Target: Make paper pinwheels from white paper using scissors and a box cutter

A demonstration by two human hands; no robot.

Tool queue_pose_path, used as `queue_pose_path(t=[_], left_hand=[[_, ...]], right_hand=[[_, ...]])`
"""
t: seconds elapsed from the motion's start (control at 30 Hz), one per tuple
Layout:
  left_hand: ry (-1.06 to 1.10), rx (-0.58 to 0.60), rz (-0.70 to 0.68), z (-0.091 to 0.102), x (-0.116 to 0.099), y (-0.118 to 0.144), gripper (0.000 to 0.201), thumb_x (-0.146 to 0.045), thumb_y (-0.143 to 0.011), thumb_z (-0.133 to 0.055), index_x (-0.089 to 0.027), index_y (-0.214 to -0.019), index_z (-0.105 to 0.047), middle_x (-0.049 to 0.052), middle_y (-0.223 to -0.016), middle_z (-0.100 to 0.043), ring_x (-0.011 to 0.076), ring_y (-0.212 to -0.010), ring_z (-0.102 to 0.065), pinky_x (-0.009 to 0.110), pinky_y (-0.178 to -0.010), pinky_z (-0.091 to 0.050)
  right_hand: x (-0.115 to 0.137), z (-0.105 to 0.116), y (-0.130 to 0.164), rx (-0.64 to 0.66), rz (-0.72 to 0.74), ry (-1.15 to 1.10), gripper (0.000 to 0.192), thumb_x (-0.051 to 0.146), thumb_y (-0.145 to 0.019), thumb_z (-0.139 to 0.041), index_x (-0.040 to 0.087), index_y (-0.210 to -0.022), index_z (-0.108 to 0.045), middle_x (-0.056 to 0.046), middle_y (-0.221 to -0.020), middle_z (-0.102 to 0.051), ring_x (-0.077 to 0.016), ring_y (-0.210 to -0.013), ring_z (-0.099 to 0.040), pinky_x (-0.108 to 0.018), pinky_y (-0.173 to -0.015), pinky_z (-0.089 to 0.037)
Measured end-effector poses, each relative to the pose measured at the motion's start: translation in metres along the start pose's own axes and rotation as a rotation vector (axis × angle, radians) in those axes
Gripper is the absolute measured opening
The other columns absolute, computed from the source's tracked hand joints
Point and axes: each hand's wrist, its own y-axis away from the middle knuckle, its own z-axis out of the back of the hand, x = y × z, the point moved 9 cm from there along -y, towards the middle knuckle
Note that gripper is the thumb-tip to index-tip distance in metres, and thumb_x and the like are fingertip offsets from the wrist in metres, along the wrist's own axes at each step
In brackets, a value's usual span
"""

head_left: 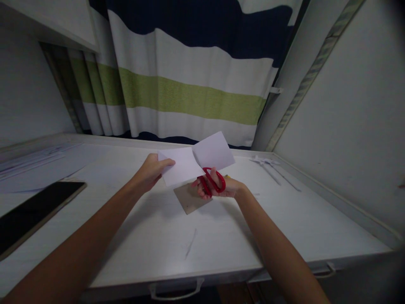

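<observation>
My left hand (154, 169) pinches the left edge of a white sheet of paper (182, 164), thumb on top. In my right hand (226, 187) are red-handled scissors (216, 180), with fingers through the loops. The paper is slit from its near edge, and its right part (215, 152) tilts up away from the left part. Most of the scissors' blades are hidden at the paper. Below both hands, a greyish-beige square card (190, 198) lies on the white desk (152, 245), partly covered by the right hand and the paper.
A dark flat panel with a light edge (38, 207) lies at the left. Behind it are stacked white sheets (34, 164). Thin paper strips (268, 166) lie at the back right. A striped curtain (190, 84) hangs behind the desk; a drawer handle (177, 293) is at the front.
</observation>
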Motion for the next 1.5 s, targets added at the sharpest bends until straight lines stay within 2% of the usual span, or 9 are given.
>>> queue_pose_path(t=[0.47, 0.97, 1.17, 1.3, 1.5], left_hand=[[0.013, -0.032, 0.002, 0.0015, 0.0003, 0.0009, 0.02, -0.014, -0.055, -0.058, -0.011, -0.075, -0.058, 0.002, -0.065, -0.061, 0.0162, -0.063, -0.059, 0.024, -0.056, -0.045], [0.01, -0.068, -0.002, 0.0032, -0.0016, 0.0021, 0.018, -0.013, -0.055, -0.059, -0.011, -0.073, -0.058, 0.002, -0.063, -0.06, 0.0149, -0.058, -0.057, 0.024, -0.054, -0.045], [-0.007, -0.069, 0.002, 0.0008, -0.0023, 0.004, 0.013, -0.012, -0.055, -0.058, -0.011, -0.068, -0.057, 0.0, -0.056, -0.055, 0.013, -0.051, -0.054, 0.022, -0.048, -0.044], [-0.016, -0.059, -0.025, -0.0015, -0.004, 0.0039, 0.009, -0.01, -0.056, -0.056, -0.01, -0.065, -0.056, -0.002, -0.05, -0.05, 0.0119, -0.047, -0.052, 0.02, -0.043, -0.042], [-0.047, -0.04, -0.028, 0.0007, -0.0025, 0.0009, 0.01, -0.012, -0.056, -0.057, -0.011, -0.066, -0.056, -0.001, -0.049, -0.049, 0.014, -0.048, -0.053, 0.02, -0.038, -0.04]], right_hand=[[0.0003, -0.0005, -0.0023, -0.016, 0.023, -0.005, 0.076, 0.066, -0.073, -0.014, 0.004, -0.1, -0.048, -0.006, -0.065, -0.052, -0.0098, -0.054, -0.049, -0.022, -0.05, -0.038], [0.0004, 0.0041, -0.0054, -0.06, 0.046, 0.009, 0.072, 0.067, -0.073, -0.015, 0.005, -0.088, -0.051, -0.006, -0.061, -0.054, -0.0087, -0.046, -0.049, -0.02, -0.042, -0.036], [0.0013, 0.0031, -0.0078, -0.056, 0.076, 0.036, 0.07, 0.066, -0.073, -0.014, 0.007, -0.079, -0.05, -0.004, -0.055, -0.053, -0.0076, -0.041, -0.047, -0.019, -0.039, -0.036], [0.0008, 0.0042, -0.0086, -0.071, 0.079, 0.033, 0.068, 0.065, -0.075, -0.014, 0.008, -0.082, -0.05, -0.003, -0.052, -0.053, -0.008, -0.04, -0.046, -0.019, -0.039, -0.036], [0.0025, 0.0046, -0.0077, -0.096, 0.076, 0.064, 0.065, 0.063, -0.076, -0.014, 0.009, -0.077, -0.049, -0.003, -0.048, -0.051, -0.0069, -0.037, -0.043, -0.018, -0.037, -0.033]])
